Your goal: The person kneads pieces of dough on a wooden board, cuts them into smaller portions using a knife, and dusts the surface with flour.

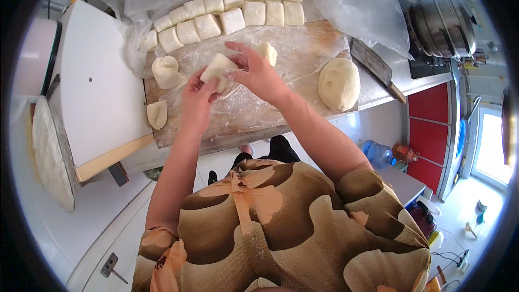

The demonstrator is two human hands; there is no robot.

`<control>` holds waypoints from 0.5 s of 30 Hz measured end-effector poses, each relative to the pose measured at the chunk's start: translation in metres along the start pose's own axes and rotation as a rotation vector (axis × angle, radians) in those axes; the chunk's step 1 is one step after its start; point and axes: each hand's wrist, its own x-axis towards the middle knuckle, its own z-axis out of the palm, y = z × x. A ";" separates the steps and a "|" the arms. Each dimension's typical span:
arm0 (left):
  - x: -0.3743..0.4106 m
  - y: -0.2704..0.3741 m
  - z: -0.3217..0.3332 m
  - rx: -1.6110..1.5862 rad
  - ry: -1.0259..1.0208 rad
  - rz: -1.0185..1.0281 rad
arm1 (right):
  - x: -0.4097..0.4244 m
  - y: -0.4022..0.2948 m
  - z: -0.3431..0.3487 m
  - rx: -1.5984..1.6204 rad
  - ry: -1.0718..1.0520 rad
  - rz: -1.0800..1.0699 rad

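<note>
A pale, folded piece of dough (219, 66) is held above the floured wooden board (259, 109). My left hand (199, 93) grips it from the left, thumb across its near side. My right hand (257, 67) meets its right end with the thumb and curled fingers, while one finger stands raised. Behind my right hand sits a small dough lump (267, 53), partly hidden. To the left lie a rounded dough lump (166, 71) and a smaller dough piece (157, 114). A large smooth dough ball (339, 84) rests on the right.
Two rows of square dough pieces (233, 21) line the board's far side, by a clear plastic sheet (344, 4). A cleaver (373, 61) lies right of the board. A metal steamer pot (444, 24) stands farther right. A white cabinet (97, 77) borders the left.
</note>
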 end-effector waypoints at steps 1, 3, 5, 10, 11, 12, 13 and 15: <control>-0.002 0.002 0.006 -0.065 -0.015 -0.014 | 0.000 -0.002 0.000 0.166 0.024 -0.025; -0.008 0.007 0.021 -0.200 -0.039 -0.039 | -0.005 -0.007 0.000 0.218 0.004 0.015; -0.010 0.007 0.037 -0.081 -0.014 0.002 | -0.013 -0.011 0.005 0.087 0.022 0.024; -0.004 0.002 0.046 0.191 -0.085 0.173 | -0.021 -0.020 -0.045 0.526 0.124 0.160; 0.000 -0.002 0.044 0.309 -0.061 0.281 | -0.019 -0.027 -0.066 0.438 0.161 0.174; 0.004 -0.009 0.042 0.429 -0.034 0.384 | -0.017 -0.030 -0.094 0.350 0.197 0.190; 0.004 -0.013 0.041 0.555 -0.006 0.481 | -0.014 -0.031 -0.124 0.287 0.237 0.186; 0.006 -0.014 0.027 0.743 0.079 0.547 | 0.006 -0.025 -0.176 0.212 0.313 0.180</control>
